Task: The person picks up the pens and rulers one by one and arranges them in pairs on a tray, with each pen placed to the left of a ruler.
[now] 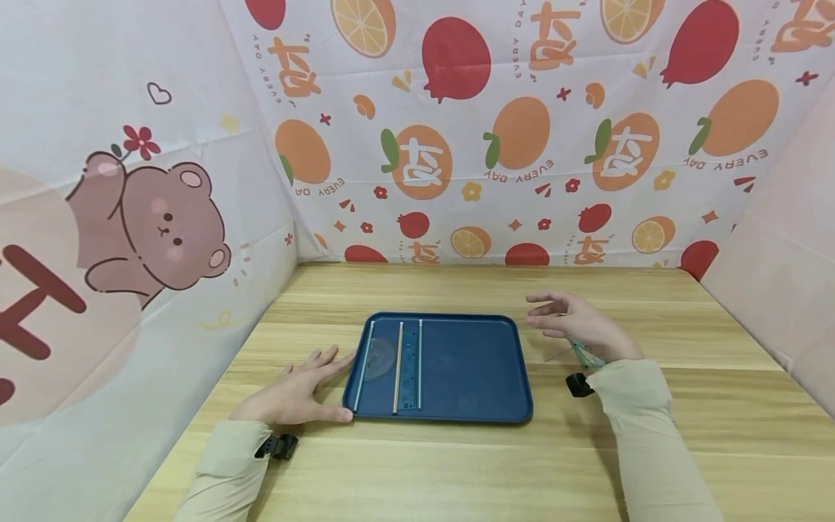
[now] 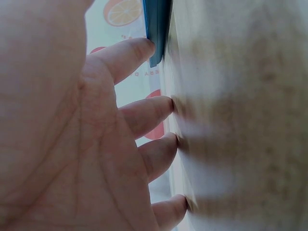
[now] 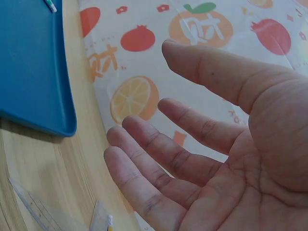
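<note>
Cloth sleeves (image 1: 652, 442) flank a smooth, round-cornered tray (image 1: 472, 370); left hand (image 1: 296, 391) touches it, right hand (image 1: 583, 326) hovers above the wood-grained bench (image 1: 450, 475), both hands' fingers apart.

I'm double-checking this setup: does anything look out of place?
Nothing looks spilled or damaged. Mildly odd: a clear measuring tool lies on the table outside the tray, near the right hand, whereas three pencils lie roughly parallel inside.

Tray (image 1: 470, 370) on tbl (image 1: 424, 471): pencils (image 1: 397, 366) & ruler (image 1: 409, 370) in L half; L hand (image 1: 296, 391) at L edge; R hand (image 1: 583, 324) + drawing tools (image 1: 586, 356) to R; cloth (image 1: 483, 159) behind.
</note>
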`<state>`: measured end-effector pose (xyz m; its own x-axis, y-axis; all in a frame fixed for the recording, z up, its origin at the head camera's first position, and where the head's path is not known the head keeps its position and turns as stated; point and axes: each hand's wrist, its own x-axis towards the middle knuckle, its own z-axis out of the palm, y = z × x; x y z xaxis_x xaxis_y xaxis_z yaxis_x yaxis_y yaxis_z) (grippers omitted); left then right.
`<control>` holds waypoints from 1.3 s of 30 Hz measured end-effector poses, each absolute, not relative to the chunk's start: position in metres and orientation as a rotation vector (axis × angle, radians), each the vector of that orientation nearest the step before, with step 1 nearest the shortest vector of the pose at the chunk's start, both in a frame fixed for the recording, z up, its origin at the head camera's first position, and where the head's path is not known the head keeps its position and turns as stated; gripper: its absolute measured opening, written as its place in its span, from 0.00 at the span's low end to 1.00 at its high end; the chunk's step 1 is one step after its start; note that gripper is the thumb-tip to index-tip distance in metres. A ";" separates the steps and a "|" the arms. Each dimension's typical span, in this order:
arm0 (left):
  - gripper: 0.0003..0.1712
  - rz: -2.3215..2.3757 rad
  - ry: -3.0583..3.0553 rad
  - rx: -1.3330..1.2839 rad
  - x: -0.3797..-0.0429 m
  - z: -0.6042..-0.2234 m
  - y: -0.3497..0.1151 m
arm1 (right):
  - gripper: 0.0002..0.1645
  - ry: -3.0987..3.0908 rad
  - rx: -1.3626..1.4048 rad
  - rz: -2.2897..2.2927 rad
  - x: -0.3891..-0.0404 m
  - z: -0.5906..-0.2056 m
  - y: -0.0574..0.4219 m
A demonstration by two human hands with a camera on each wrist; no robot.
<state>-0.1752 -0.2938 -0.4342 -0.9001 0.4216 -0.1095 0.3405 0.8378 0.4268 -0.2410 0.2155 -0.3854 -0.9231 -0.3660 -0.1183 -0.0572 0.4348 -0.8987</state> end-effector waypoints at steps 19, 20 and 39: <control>0.63 0.608 2.823 0.590 -0.173 -0.434 -0.294 | 0.42 2.487 -0.303 -1.461 -0.241 -0.392 0.245; 0.63 0.610 2.823 0.591 -0.173 -0.434 -0.294 | 0.42 2.493 -0.308 -1.453 -0.241 -0.393 0.247; 0.63 0.613 2.823 0.608 -0.175 -0.434 -0.294 | 0.36 2.654 -0.293 -1.234 -0.239 -0.410 0.278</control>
<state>-0.1751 -0.2937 -0.4341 -0.8982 0.4293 -0.0952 0.3511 0.8305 0.4324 -0.2387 0.2777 -0.4101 -0.9603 -0.2616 -0.0965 -0.0948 0.6319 -0.7693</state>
